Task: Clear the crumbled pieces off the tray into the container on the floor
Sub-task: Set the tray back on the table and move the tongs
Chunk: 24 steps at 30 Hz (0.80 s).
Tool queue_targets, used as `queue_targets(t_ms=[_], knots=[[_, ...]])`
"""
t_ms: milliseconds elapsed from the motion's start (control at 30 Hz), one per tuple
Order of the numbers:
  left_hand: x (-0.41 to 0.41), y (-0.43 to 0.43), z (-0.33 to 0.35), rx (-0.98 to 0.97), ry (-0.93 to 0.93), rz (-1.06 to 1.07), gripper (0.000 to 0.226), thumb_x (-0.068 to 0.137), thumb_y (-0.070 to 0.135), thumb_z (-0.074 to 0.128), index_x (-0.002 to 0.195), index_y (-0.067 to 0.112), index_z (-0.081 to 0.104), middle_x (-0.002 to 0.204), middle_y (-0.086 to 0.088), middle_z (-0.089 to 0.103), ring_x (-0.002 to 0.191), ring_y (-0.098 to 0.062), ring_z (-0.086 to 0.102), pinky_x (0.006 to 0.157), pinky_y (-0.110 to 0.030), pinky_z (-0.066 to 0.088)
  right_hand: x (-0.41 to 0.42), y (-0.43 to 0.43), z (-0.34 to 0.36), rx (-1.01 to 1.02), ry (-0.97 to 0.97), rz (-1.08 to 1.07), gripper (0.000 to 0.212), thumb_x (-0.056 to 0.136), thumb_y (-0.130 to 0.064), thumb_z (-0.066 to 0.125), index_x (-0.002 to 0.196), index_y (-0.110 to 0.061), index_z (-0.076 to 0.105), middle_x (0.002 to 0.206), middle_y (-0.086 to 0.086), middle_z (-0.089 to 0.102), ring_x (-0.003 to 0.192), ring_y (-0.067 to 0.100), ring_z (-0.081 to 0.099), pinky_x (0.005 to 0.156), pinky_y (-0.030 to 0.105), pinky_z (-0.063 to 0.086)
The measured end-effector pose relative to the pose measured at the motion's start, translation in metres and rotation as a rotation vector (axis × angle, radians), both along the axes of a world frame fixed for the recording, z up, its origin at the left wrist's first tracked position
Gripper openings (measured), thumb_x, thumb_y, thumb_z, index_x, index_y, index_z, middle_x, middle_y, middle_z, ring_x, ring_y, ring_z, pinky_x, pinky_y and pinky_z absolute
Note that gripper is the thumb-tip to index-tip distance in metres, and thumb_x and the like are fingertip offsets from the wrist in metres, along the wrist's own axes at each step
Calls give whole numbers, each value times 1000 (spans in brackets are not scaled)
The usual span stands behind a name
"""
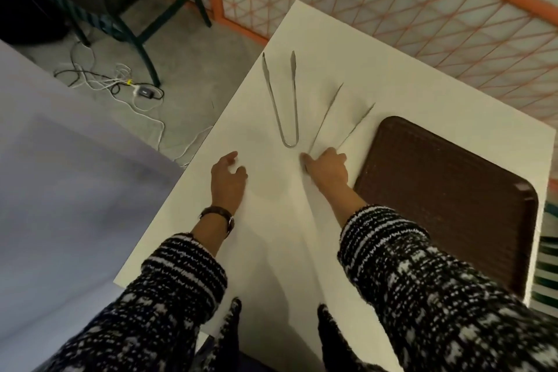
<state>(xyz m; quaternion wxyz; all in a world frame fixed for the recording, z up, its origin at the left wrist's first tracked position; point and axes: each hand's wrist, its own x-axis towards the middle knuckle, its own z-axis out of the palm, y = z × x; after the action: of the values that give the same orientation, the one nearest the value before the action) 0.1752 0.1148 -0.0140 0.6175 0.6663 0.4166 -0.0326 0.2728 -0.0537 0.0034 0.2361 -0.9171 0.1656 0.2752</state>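
Head view
Table (271, 251): white, running away from the person, with both forearms reaching out over it.
Tray (447, 190): dark brown with a textured face, lying flat on the right side of the table, its near corner close to the table edge. The picture is too blurred to tell whether crumbs lie on it.
Right hand (327, 167): just left of the tray's far left edge, knuckles up.
Right grip: fingers and thumb curled down over the joined end of the thin tongs (327, 118), pinching it against the table.
Thin tongs: two slim metal arms splayed apart, pointing away from the person, the right arm's tip near the tray's far corner.
Wide tongs (296, 100): steel, lying flat just left of the thin tongs, with the bend towards the person and the arms apart; no hand touches them.
Left hand (228, 178): resting on the bare table left of the wide tongs, near the table's left edge.
Left grip: fingers loosely curled, holding nothing.
Watch (222, 216): dark strap on the left wrist.
Sleeves (392, 251): black-and-white knit on both arms.
Floor (187, 48): grey, with tangled cables (120, 84) and dark chair legs (145, 48).
Screen (392, 9): orange lattice behind the table.
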Motion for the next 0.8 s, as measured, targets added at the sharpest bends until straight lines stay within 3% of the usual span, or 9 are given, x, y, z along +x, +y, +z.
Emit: queue_targets(t_ms=[133,267,333,467,567,733,800], knots=[[15,-6,3,20,-30,-60,34,84,13,52,114,30,52,127,-8,48,104,-35,61,94,-48,49,3,7,-1,-2,-134,-112,93,76,-47,69,144,-15,16,137,12,33,122,34,41,97,46,40],[30,-12,-1,39,-45,-124,40,84,15,53,123,24,50,128,-6,47,109,-32,58,97,-47,47,25,18,1,-17,-112,-215,109,81,-39,68,148,-11,-13,146,10,26,128,31,36,103,44,35],[36,-18,0,64,-51,-155,42,86,14,54,127,20,48,130,-6,45,110,-26,56,98,-43,47,25,22,1,-46,-132,-210,105,84,-37,63,148,-7,-14,145,11,27,127,30,36,102,42,37],[61,-30,9,169,-21,-215,49,89,11,51,136,15,39,137,-8,38,109,-14,46,91,-21,38,1,15,6,-38,-231,-132,95,88,-34,57,149,-5,-9,145,14,28,126,31,36,99,42,39],[93,-40,12,252,-5,-250,61,86,16,57,141,12,30,142,-12,32,126,-25,42,102,-28,36,-22,-3,17,35,-298,-76,90,89,-31,56,150,-7,-6,147,13,26,129,31,34,104,42,37],[145,-61,3,423,173,-282,98,75,37,71,148,13,10,148,-11,26,134,-29,31,109,-41,30,-58,-40,33,100,-333,-23,87,88,-28,60,151,-9,3,146,13,28,132,31,31,107,43,31],[156,-67,-4,523,220,-279,102,74,38,70,148,11,5,149,-10,24,134,-30,30,109,-42,27,-71,-56,35,103,-320,11,86,87,-28,61,150,-10,6,146,12,28,131,30,30,107,45,32]])
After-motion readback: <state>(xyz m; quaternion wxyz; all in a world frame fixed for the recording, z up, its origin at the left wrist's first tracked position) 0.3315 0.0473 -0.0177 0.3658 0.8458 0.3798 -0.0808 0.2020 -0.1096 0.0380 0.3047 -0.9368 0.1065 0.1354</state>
